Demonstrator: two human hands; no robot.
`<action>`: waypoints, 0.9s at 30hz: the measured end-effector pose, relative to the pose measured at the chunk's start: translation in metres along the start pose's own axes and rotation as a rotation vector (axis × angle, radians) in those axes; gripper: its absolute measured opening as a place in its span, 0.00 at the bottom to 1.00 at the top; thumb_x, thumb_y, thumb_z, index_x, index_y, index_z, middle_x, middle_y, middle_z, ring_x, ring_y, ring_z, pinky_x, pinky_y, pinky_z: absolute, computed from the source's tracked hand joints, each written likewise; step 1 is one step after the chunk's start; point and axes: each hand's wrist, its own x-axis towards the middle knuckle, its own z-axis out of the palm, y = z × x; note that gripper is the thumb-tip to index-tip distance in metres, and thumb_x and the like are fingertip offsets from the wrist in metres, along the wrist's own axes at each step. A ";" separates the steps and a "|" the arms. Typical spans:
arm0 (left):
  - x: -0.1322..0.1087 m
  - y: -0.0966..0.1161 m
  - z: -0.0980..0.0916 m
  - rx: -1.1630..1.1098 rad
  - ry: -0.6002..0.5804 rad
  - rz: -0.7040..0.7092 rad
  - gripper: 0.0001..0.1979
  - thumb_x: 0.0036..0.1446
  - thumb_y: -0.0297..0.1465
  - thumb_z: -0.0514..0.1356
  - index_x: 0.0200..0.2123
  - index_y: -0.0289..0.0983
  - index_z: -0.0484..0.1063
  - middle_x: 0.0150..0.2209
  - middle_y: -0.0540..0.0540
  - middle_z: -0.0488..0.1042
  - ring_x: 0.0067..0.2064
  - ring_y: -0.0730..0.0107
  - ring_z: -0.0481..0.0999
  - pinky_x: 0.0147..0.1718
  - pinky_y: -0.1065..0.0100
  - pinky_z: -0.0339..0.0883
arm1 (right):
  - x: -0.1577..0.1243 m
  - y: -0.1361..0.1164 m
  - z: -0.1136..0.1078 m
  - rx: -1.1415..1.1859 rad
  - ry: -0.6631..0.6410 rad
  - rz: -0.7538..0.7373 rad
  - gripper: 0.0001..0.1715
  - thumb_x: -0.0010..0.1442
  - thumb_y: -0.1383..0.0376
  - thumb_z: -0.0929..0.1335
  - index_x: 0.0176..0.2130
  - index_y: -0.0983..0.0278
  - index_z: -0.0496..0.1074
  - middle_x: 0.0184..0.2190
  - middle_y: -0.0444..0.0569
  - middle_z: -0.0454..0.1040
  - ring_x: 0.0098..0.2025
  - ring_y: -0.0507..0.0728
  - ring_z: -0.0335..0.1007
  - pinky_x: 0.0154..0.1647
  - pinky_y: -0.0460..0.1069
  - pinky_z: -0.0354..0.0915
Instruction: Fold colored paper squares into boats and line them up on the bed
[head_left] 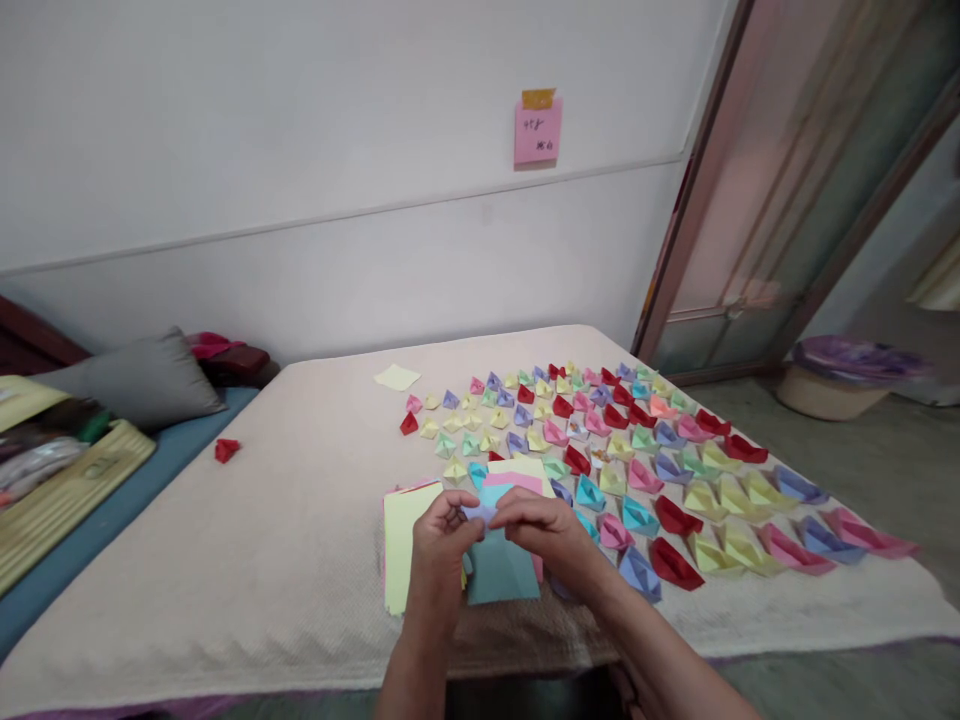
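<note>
Between my two hands is a small piece of folded lavender paper [481, 513], pinched from both sides. My left hand [442, 535] grips its left end with thumb and fingers. From the right, my right hand [544, 525] closes on the other end. Below them lie stacked coloured sheets, with a blue sheet [504, 570] on top and a pale yellow sheet [403, 545] on the pile to the left. Fingers hide part of the lavender piece, so its exact folded form is unclear.
Rows of folded paper boats [637, 470] in many colours cover the table's [300, 560] right side. A red folded piece [226, 449] sits far left, a loose yellow sheet [397, 377] at the back. A grey pillow [142, 380] and a bin [840, 380] flank the table.
</note>
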 end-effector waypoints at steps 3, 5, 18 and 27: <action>0.001 0.000 -0.001 0.000 0.006 0.034 0.09 0.44 0.23 0.62 0.32 0.37 0.70 0.24 0.55 0.66 0.26 0.78 0.64 0.27 0.76 0.57 | 0.001 -0.003 -0.001 0.074 0.070 0.107 0.09 0.51 0.68 0.67 0.36 0.62 0.74 0.26 0.43 0.70 0.30 0.53 0.66 0.33 0.47 0.61; 0.001 0.002 0.001 0.021 0.000 0.054 0.10 0.43 0.22 0.63 0.33 0.37 0.71 0.26 0.54 0.68 0.28 0.77 0.66 0.28 0.76 0.58 | 0.002 -0.003 -0.002 0.053 0.087 0.142 0.07 0.53 0.64 0.68 0.34 0.64 0.73 0.23 0.42 0.69 0.27 0.52 0.65 0.30 0.47 0.60; 0.001 0.011 0.002 0.278 -0.095 -0.047 0.08 0.50 0.33 0.60 0.25 0.34 0.73 0.22 0.50 0.72 0.26 0.72 0.70 0.28 0.72 0.62 | 0.000 0.000 0.001 -0.344 0.188 -0.006 0.10 0.53 0.65 0.67 0.22 0.64 0.69 0.19 0.41 0.65 0.24 0.50 0.58 0.25 0.45 0.55; -0.003 0.013 0.007 0.355 -0.191 0.041 0.06 0.50 0.31 0.60 0.26 0.35 0.74 0.21 0.51 0.71 0.26 0.71 0.69 0.26 0.72 0.60 | 0.001 -0.007 0.003 -0.272 0.162 -0.081 0.09 0.54 0.62 0.68 0.25 0.63 0.73 0.22 0.44 0.68 0.27 0.52 0.62 0.29 0.46 0.58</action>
